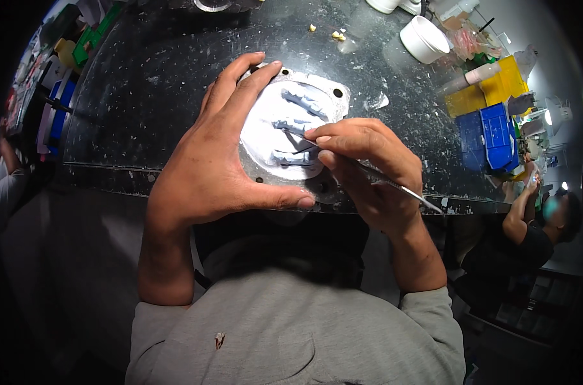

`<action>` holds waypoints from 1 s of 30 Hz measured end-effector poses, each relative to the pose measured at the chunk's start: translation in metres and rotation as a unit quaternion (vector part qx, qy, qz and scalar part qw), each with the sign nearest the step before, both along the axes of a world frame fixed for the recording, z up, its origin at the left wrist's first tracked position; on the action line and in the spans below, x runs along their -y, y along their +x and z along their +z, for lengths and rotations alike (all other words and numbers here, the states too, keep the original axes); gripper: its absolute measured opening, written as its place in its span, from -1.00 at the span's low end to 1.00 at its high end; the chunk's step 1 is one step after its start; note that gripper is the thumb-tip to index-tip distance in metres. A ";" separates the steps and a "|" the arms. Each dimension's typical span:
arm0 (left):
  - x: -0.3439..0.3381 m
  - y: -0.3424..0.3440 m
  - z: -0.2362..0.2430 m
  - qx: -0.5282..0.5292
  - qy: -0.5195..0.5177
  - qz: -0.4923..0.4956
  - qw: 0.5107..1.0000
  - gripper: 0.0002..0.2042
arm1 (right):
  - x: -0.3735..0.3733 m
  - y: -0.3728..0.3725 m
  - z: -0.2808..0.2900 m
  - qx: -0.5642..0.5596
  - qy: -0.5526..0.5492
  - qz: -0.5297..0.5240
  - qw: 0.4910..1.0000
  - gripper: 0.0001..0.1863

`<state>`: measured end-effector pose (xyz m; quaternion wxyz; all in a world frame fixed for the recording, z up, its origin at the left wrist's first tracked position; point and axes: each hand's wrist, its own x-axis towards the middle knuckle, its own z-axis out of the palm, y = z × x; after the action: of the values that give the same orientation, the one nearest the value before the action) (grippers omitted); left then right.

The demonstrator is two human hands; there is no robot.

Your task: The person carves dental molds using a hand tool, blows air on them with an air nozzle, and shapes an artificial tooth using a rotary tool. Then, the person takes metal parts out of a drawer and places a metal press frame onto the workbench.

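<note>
Bare-handed work on a cast block at the near edge of a dark benchtop (pixel 137 115). The left hand (pixel 205 160) spans the grey metal frame (pixel 326 83), fingers at its far left side and thumb along its near side, clamped around it. The right hand (pixel 375 160) pinches a slender metal tool (pixel 403 189), thumb and fingers together, its working end by the blue-grey strips (pixel 304 102) set in the white filling (pixel 259 128). The frame is probably heavy and rigid, best held by its outer rim; the filling looks brittle and the strips softer, so neither should bear grip pressure.
</note>
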<state>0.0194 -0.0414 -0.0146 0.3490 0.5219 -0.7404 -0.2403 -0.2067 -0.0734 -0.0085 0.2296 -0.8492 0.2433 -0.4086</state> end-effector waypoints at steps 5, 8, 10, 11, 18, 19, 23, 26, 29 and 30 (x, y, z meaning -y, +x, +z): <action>0.000 0.000 0.002 -0.007 -0.004 -0.005 1.000 0.20 | 0.000 0.001 0.000 0.016 0.009 0.012 1.000 -0.89; 0.000 0.000 0.001 -0.010 -0.004 -0.006 1.000 0.19 | 0.000 0.002 -0.001 0.015 0.025 0.006 1.000 -0.88; 0.001 0.000 0.001 -0.011 -0.004 -0.005 1.000 0.19 | 0.002 0.002 -0.002 0.033 0.047 0.013 0.998 -0.88; 0.001 0.000 0.001 -0.010 0.000 -0.004 1.000 0.19 | 0.002 0.002 -0.003 0.036 0.039 0.016 0.998 -0.88; 0.001 0.001 0.001 -0.002 -0.002 -0.008 1.000 0.19 | 0.002 0.003 -0.003 0.048 0.097 0.007 0.994 -0.89; 0.001 0.001 0.001 -0.002 -0.003 -0.009 1.000 0.19 | 0.001 0.003 -0.003 0.048 0.096 0.006 0.994 -0.89; 0.000 -0.001 0.002 -0.015 0.006 -0.013 1.000 0.19 | 0.001 0.002 -0.002 0.072 0.116 0.010 0.991 -0.89; 0.001 0.000 0.001 -0.016 0.006 -0.012 1.000 0.20 | 0.003 0.003 0.003 0.021 0.052 0.010 0.998 -0.89; 0.001 0.001 0.000 -0.021 0.007 -0.013 1.000 0.20 | 0.001 0.002 0.001 0.032 0.080 0.002 0.996 -0.90; 0.001 0.001 0.000 -0.026 0.008 -0.013 1.000 0.20 | -0.001 0.001 -0.001 0.057 0.119 -0.004 0.991 -0.91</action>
<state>0.0200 -0.0424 -0.0144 0.3605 0.5083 -0.7363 -0.2638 -0.2057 -0.0728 -0.0093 0.3411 -0.7903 0.2802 -0.4249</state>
